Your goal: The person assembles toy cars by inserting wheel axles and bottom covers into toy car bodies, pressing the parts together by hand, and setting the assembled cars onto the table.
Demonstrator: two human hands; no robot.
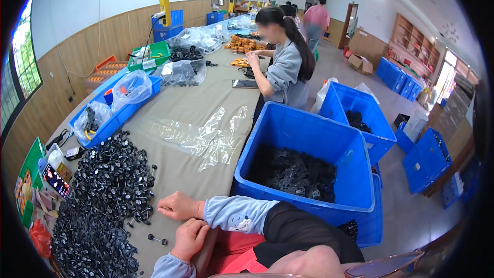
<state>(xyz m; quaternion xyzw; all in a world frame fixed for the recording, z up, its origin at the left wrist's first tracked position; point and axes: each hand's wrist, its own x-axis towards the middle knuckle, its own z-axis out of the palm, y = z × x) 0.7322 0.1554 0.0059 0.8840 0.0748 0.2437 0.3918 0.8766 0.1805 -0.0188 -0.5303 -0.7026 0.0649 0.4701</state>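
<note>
My right hand is over the near part of the table, its fingers curled together beside a heap of small black wheels on metal axles. Just below it, my left hand is closed with bent fingers, close against the right wrist and the light blue sleeve cuff. What either hand holds, if anything, is hidden. One loose axle with two black wheels lies left of my left hand. Small black plastic pieces form another heap at the near left.
On my right stands a big blue bin of black parts. A blue tray with plastic bags and a propped phone are at left. Clear plastic sheeting lies mid-table. Farther along sits a person handling orange parts.
</note>
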